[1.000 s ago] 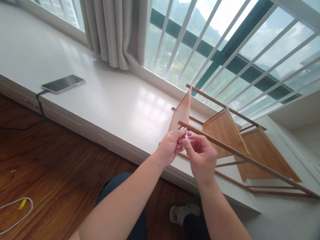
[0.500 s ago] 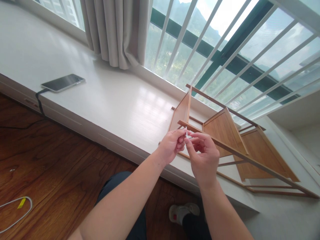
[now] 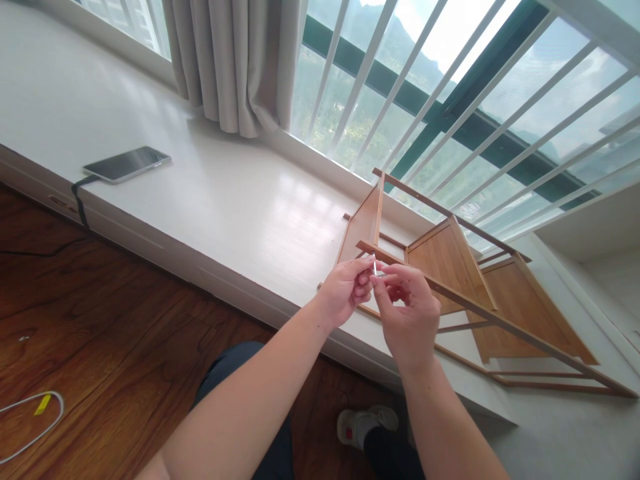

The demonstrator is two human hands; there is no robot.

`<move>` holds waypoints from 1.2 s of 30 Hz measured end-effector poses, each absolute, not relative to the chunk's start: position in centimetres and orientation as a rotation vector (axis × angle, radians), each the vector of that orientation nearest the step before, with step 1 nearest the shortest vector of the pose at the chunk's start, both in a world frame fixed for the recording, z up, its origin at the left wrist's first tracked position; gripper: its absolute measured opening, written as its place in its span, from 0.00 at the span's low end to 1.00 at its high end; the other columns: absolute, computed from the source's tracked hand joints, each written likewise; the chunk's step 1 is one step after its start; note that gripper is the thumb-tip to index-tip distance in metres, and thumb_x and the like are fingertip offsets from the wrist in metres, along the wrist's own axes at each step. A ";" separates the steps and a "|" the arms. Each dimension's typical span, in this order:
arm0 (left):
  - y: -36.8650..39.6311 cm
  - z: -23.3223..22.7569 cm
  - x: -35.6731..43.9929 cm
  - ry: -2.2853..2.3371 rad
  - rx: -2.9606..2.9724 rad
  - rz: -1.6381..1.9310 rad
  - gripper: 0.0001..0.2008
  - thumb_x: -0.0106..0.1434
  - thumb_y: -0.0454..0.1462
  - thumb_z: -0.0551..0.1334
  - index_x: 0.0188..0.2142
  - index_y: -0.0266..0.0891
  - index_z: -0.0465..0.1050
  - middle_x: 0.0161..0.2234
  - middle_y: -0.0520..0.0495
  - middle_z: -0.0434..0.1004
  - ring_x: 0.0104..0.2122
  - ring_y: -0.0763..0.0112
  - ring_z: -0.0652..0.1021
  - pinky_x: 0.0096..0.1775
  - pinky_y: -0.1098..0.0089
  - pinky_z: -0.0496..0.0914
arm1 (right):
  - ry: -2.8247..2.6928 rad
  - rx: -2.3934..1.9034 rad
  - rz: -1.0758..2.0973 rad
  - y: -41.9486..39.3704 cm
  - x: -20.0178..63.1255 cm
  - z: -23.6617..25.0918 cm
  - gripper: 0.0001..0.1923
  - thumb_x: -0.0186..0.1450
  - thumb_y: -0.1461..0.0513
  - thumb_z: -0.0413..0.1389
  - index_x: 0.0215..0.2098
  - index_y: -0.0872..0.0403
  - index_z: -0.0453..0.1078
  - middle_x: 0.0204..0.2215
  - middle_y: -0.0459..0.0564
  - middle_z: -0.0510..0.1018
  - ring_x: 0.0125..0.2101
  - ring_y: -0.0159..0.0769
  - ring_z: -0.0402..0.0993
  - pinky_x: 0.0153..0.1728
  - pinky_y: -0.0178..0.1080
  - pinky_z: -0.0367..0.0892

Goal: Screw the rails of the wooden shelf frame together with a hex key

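Observation:
A wooden shelf rack (image 3: 450, 227) with several slatless panels lies on its side on the white window ledge. Over the near end of its front rail, both hands meet around a small, thin silver hex key (image 3: 375, 267). Its upper tip points at a dark spot on the rail. My left hand (image 3: 345, 290) is closed, with thumb and forefinger pinched at the key's upper part beside the rail. From the right, my right hand (image 3: 410, 307) pinches the key's lower end between thumb and fingers. The fingers partly hide the key.
A phone (image 3: 127, 165) lies on the ledge (image 3: 225, 200) at the left, with a dark cable hanging over the edge. A grey curtain (image 3: 225, 67) and a barred window stand behind. A pale cable (image 3: 63, 407) with a yellow tag lies on the wooden floor.
Almost nothing differs. The hands keep their places at the rack's rail, and the silver key between the fingers has shifted very slightly.

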State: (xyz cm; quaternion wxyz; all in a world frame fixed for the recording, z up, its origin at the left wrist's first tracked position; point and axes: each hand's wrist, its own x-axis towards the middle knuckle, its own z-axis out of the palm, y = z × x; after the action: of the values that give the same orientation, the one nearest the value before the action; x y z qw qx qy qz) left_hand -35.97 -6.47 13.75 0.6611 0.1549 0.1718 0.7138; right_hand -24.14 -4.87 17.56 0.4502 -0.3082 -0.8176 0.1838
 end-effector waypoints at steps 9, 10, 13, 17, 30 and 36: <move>-6.1 13.8 -35.6 0.373 0.356 1.639 0.14 0.58 0.44 0.71 0.32 0.34 0.77 0.19 0.60 0.57 0.17 0.84 0.56 0.19 0.80 0.52 | -1.998 -0.761 0.465 -4.3 -23.8 17.2 0.09 0.65 0.60 0.64 0.43 0.51 0.74 0.31 0.46 0.81 0.28 0.33 0.78 0.30 0.36 0.74; -6.0 13.9 -35.5 0.368 0.353 1.647 0.13 0.58 0.44 0.71 0.32 0.34 0.76 0.19 0.60 0.57 0.17 0.85 0.57 0.19 0.80 0.52 | -2.002 -0.759 0.472 -4.1 -23.6 17.2 0.09 0.66 0.60 0.64 0.44 0.51 0.74 0.31 0.46 0.81 0.28 0.33 0.77 0.30 0.36 0.74; -5.9 14.0 -35.1 0.374 0.327 1.677 0.12 0.58 0.43 0.71 0.32 0.35 0.76 0.19 0.60 0.57 0.17 0.85 0.57 0.19 0.80 0.53 | -2.039 -0.731 0.498 -3.6 -23.0 17.2 0.11 0.66 0.60 0.63 0.46 0.51 0.73 0.32 0.45 0.81 0.27 0.32 0.77 0.30 0.36 0.74; -5.9 14.2 -35.0 0.456 0.297 1.695 0.14 0.57 0.44 0.72 0.31 0.35 0.75 0.18 0.60 0.56 0.17 0.85 0.57 0.18 0.80 0.53 | -2.105 -0.670 0.550 -2.9 -22.0 17.4 0.12 0.67 0.60 0.62 0.48 0.50 0.71 0.32 0.45 0.80 0.27 0.31 0.75 0.30 0.36 0.73; -6.1 15.4 -34.7 0.572 0.329 1.741 0.12 0.59 0.40 0.69 0.30 0.37 0.70 0.20 0.61 0.52 0.17 0.84 0.56 0.18 0.79 0.52 | -2.005 -0.628 0.929 -1.9 -18.9 13.9 0.15 0.69 0.58 0.59 0.53 0.49 0.67 0.36 0.46 0.77 0.26 0.29 0.72 0.25 0.33 0.70; -6.0 15.8 -34.8 0.655 0.374 1.736 0.11 0.60 0.38 0.68 0.29 0.37 0.68 0.20 0.61 0.54 0.16 0.84 0.57 0.17 0.79 0.53 | -1.961 -0.483 1.066 -2.0 -18.9 14.8 0.15 0.69 0.61 0.58 0.53 0.48 0.66 0.38 0.45 0.77 0.27 0.28 0.72 0.26 0.32 0.70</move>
State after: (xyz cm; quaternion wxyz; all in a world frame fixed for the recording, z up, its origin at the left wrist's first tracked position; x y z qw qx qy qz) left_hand -34.85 -6.00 15.83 0.5847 0.1601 0.2807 0.7441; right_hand -18.89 -1.95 14.79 0.4158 -0.1924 -0.7810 0.4244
